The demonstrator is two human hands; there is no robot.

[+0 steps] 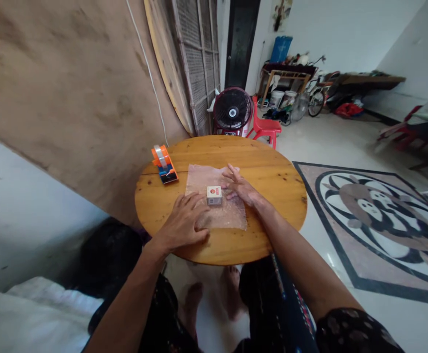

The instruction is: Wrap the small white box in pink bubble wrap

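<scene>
Both hands, left hand (184, 223) and right hand (240, 188), fingers spread flat, pin bubble wrap (216, 202) smooth around a small box (214, 195) on the desk (273, 176).

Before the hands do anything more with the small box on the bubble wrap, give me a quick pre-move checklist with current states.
1. Box sits on the bubble wrap, near its middle: ok.
2. Wrap lies flat on the table: ok.
3. Left hand presses the wrap's near left edge: ok.
4. Right hand rests on the wrap beside the box; touching the box: cannot tell.
5. Tape dispenser on the table, left of the wrap, clear of it: ok.
6. Box sealed: cannot tell.
</scene>
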